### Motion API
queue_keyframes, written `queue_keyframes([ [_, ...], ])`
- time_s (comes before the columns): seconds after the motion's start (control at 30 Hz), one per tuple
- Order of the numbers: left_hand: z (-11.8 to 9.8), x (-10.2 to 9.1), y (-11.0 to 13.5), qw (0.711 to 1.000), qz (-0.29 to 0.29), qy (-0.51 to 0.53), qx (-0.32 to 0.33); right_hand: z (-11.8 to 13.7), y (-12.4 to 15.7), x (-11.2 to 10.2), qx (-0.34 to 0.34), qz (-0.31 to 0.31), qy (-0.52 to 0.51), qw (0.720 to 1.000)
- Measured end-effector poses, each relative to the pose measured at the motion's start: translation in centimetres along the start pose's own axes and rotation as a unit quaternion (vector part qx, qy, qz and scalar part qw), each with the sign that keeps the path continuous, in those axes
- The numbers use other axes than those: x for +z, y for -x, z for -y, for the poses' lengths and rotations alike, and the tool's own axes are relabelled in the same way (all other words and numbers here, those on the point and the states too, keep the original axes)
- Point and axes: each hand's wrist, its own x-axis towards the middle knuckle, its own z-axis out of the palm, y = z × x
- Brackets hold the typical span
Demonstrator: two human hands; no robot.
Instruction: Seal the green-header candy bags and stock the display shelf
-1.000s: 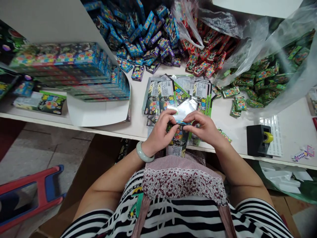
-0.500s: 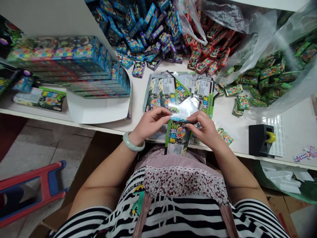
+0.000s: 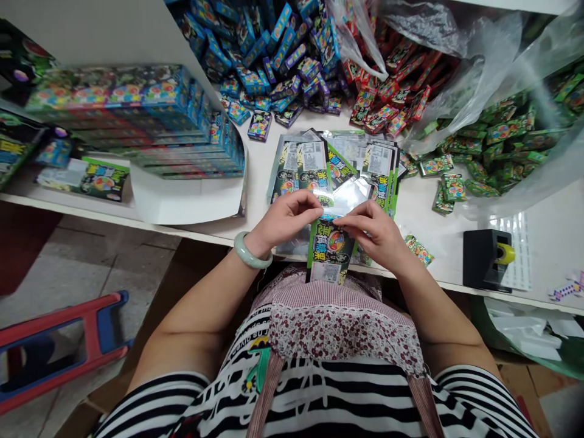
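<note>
Between my hands hangs a black and green printed packet [image 3: 329, 252], with a small picture wheel and a code patch on it. Its lower end rests against the apron, and a narrow blue strip shows along its top edge. My left hand [image 3: 292, 222] is closed in a pinch at the top left corner. My right hand [image 3: 376, 234] pinches the top edge from the right side. Directly behind them lies a loose pile of similar printed packets [image 3: 301, 164], some with clear plastic parts.
Stacked blue printed boxes [image 3: 168, 121] stand at the left. Heaps of small blue boxes [image 3: 250, 79], red boxes [image 3: 404, 79] and green packs [image 3: 502, 134] fill the back, partly under clear plastic bags. A black tape dispenser [image 3: 479, 258] stands at the right near the table's front edge.
My right hand's fingers have shifted inward along the packet's top edge, closer to my left hand. The whole view has shifted slightly.
</note>
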Motion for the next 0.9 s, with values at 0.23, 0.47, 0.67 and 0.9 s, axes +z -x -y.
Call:
queue_keyframes([
  [0.23,0.3,-0.3,-0.7,1.0,0.018,-0.018,0.005,-1.0,-0.1,-0.2,0.006,0.014,-0.053,0.999],
  [0.47,-0.6,-0.8,-0.2,0.993,0.068,-0.087,0.049,-1.3,0.2,0.3,0.02,0.01,-0.064,0.998],
  [0.67,-0.3,-1.3,0.8,0.987,0.093,-0.117,0.058,-1.1,0.3,0.7,0.024,-0.023,-0.065,0.997],
  [0.9,1.8,-0.2,2.3,0.977,0.032,-0.123,0.171,-1.0,0.9,1.7,0.026,-0.055,-0.05,0.997],
])
